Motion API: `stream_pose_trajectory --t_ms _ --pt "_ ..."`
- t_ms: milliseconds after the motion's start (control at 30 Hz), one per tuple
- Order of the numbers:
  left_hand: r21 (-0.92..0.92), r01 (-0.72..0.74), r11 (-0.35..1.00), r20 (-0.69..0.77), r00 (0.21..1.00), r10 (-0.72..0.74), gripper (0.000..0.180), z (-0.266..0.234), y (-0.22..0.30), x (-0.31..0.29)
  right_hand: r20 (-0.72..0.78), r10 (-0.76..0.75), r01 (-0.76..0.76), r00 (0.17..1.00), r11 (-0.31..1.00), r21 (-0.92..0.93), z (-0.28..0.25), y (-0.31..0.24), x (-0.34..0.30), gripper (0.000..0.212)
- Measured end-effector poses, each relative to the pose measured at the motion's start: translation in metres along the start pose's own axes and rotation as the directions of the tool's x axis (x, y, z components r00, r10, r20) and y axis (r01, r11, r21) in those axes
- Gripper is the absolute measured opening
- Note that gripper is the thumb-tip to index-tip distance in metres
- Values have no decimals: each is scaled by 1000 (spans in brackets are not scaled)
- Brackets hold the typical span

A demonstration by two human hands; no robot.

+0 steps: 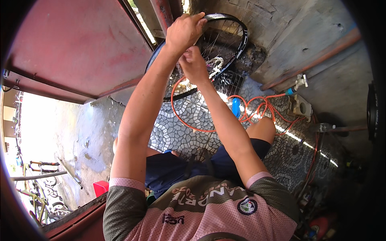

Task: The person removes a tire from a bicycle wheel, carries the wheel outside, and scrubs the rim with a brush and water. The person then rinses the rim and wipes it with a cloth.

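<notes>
A black bicycle wheel (244,37) stands tilted at the top middle, before the wall, with thin spokes and pale lettering on its rim. My left hand (185,33) is closed on the rim at the wheel's top. Lower and slightly right of it, my right hand (194,66) is closed in front of the spokes. An orange hose (173,94) curves up from the floor to this hand; its end is hidden behind my fingers. White foam or splashing water (216,63) shows around the wheel's lower middle, over a dark metal grate (237,83).
A wall tap (300,82) with a blue connector feeds the coiled hose. A blue object (236,107) lies on the pebble-patterned floor (193,110). To the left stands a red metal door (80,44). Bicycle frames (40,193) and a red container (100,188) are at lower left.
</notes>
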State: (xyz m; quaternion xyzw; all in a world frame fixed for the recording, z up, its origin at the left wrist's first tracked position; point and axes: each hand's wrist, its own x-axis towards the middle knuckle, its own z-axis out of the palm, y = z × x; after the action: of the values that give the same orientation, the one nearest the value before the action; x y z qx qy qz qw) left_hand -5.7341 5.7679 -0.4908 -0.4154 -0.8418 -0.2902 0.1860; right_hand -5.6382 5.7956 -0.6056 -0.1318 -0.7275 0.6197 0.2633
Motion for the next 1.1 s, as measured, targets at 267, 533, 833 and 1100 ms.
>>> stream_pose_trajectory --t_ms 267,533,833,1100 --pt "-31 22 999 -28 999 -23 49 -19 -58 -7 119 527 -483 842 833 -270 -39 133 -143 50" --pt "-105 83 991 64 995 -77 46 -24 -34 -9 11 386 -378 923 909 -175 145 190 -145 52" --pt "157 60 986 143 986 -82 82 -35 -53 -21 321 303 -402 897 861 311 71 77 -176 23" --pt "-165 259 952 211 952 -222 65 -44 -95 -11 269 166 -252 949 911 327 -13 -51 -167 49"
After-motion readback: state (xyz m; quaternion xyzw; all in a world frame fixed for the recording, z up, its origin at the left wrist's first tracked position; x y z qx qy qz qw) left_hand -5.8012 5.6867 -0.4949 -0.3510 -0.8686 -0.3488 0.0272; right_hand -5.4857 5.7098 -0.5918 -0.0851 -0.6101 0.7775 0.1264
